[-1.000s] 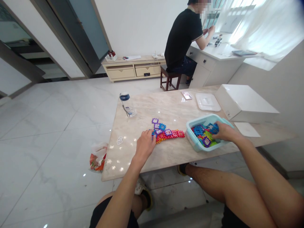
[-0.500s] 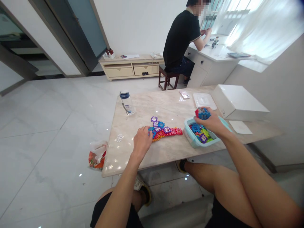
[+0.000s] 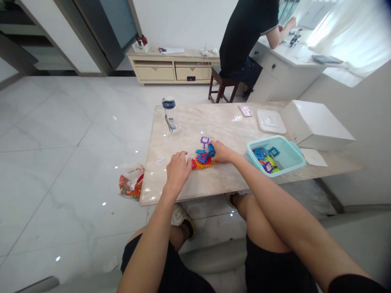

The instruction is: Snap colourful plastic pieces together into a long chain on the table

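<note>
My right hand (image 3: 221, 151) is closed round a clump of blue building tiles (image 3: 210, 149), held right over the pile on the table. Red and orange notched tiles (image 3: 201, 165) make up the lower part of that pile. A purple tile (image 3: 205, 140) with a white pattern lies at its far side. At the pile's left edge rests my left hand (image 3: 179, 169), fingers apart and nothing visibly held. To the right stands a light blue plastic container (image 3: 291, 158) with blue, green and purple tiles gathered in its left part.
A clear water bottle (image 3: 171, 116) stands at the far left of the marble table (image 3: 171, 187). White pattern pieces (image 3: 160, 160) lie near the left edge. Beyond the container are a lid (image 3: 271, 121) and a white box (image 3: 320, 126). A person (image 3: 249, 36) sits at another desk.
My right hand has come left from above the container to the pile, bringing the clump of tiles. My left hand has drawn back slightly from the pile. The camera view has shifted.
</note>
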Action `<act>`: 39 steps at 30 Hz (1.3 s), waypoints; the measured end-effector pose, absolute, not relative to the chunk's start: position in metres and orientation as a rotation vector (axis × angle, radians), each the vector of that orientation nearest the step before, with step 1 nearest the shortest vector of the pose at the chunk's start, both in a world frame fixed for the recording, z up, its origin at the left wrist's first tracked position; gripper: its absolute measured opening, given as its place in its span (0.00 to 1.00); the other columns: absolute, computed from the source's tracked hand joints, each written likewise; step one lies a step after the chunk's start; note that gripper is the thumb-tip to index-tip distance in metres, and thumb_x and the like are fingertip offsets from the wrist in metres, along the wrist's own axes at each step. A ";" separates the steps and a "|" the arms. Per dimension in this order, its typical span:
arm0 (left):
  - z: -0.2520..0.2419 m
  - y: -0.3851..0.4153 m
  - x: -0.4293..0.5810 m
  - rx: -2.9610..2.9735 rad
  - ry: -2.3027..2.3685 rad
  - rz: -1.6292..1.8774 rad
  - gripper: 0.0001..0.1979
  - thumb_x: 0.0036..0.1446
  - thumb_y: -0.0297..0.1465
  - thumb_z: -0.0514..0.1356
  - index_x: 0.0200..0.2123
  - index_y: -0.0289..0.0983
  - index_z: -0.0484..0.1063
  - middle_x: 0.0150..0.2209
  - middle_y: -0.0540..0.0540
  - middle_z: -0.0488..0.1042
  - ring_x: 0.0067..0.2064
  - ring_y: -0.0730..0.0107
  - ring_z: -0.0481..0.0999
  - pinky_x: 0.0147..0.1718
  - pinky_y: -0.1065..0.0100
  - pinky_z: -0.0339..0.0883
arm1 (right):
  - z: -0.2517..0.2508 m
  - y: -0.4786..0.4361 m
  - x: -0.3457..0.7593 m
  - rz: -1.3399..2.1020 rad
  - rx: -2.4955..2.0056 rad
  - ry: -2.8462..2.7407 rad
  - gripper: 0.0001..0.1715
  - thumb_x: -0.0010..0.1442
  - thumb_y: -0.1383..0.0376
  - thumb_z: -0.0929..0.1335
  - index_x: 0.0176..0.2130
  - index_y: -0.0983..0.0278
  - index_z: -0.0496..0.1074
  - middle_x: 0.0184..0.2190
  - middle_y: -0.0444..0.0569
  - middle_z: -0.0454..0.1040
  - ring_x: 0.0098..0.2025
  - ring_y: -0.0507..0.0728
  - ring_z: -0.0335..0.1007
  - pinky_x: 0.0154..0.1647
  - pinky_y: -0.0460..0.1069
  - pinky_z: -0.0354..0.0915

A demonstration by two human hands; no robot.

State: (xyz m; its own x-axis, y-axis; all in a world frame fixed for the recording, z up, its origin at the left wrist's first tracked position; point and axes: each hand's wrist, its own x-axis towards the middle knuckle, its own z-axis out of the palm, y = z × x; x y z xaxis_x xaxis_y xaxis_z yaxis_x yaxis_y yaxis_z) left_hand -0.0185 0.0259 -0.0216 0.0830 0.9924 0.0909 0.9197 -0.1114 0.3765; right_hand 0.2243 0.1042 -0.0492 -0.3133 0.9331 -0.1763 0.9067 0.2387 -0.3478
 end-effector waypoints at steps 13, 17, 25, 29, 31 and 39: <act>-0.022 0.019 -0.022 2.159 1.857 0.448 0.15 0.73 0.33 0.55 0.57 0.37 0.75 0.54 0.38 0.80 0.58 0.52 0.77 0.53 0.58 0.73 | -0.053 0.104 0.237 0.663 -1.768 -2.468 0.39 0.53 0.62 0.81 0.60 0.66 0.71 0.56 0.60 0.77 0.56 0.67 0.75 0.59 0.56 0.70; -0.027 0.016 -0.014 2.234 1.785 0.355 0.13 0.73 0.33 0.56 0.55 0.39 0.75 0.54 0.39 0.80 0.57 0.52 0.76 0.53 0.59 0.73 | -0.055 0.101 0.242 0.639 -1.765 -2.515 0.39 0.52 0.62 0.81 0.60 0.64 0.71 0.56 0.59 0.75 0.57 0.68 0.74 0.60 0.58 0.70; -0.035 0.023 0.013 2.345 1.663 0.216 0.15 0.71 0.32 0.60 0.58 0.39 0.72 0.54 0.37 0.78 0.59 0.50 0.75 0.55 0.57 0.71 | -0.071 0.087 0.259 0.598 -1.680 -2.525 0.52 0.49 0.62 0.84 0.66 0.63 0.65 0.60 0.61 0.68 0.63 0.72 0.66 0.65 0.64 0.66; -0.034 0.025 0.022 2.378 1.651 0.211 0.15 0.70 0.32 0.61 0.58 0.38 0.72 0.54 0.38 0.78 0.59 0.50 0.75 0.55 0.58 0.71 | -0.072 0.085 0.267 0.581 -1.660 -2.513 0.53 0.50 0.62 0.83 0.67 0.62 0.64 0.61 0.60 0.68 0.64 0.71 0.65 0.67 0.64 0.65; -0.032 0.026 0.024 2.384 1.649 0.213 0.15 0.70 0.33 0.61 0.58 0.38 0.72 0.55 0.38 0.78 0.59 0.50 0.75 0.55 0.57 0.72 | -0.071 0.086 0.273 0.607 -1.659 -2.503 0.51 0.51 0.63 0.83 0.67 0.64 0.65 0.61 0.61 0.68 0.65 0.72 0.64 0.67 0.64 0.65; -0.025 0.032 0.021 2.353 1.700 0.226 0.14 0.71 0.34 0.60 0.57 0.40 0.73 0.55 0.38 0.78 0.59 0.51 0.75 0.55 0.58 0.72 | -0.066 0.092 0.288 0.633 -1.529 -2.363 0.31 0.64 0.62 0.76 0.63 0.66 0.71 0.61 0.60 0.73 0.66 0.66 0.67 0.70 0.60 0.63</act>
State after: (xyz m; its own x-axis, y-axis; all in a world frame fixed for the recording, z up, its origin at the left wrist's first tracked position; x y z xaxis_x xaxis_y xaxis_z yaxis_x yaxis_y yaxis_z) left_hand 0.0214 0.0316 -0.0251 0.3154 0.9489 -0.0095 0.9136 -0.3009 0.2736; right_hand 0.2880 0.0920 -0.0661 -0.4149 0.9096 -0.0208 0.7981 0.3529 -0.4884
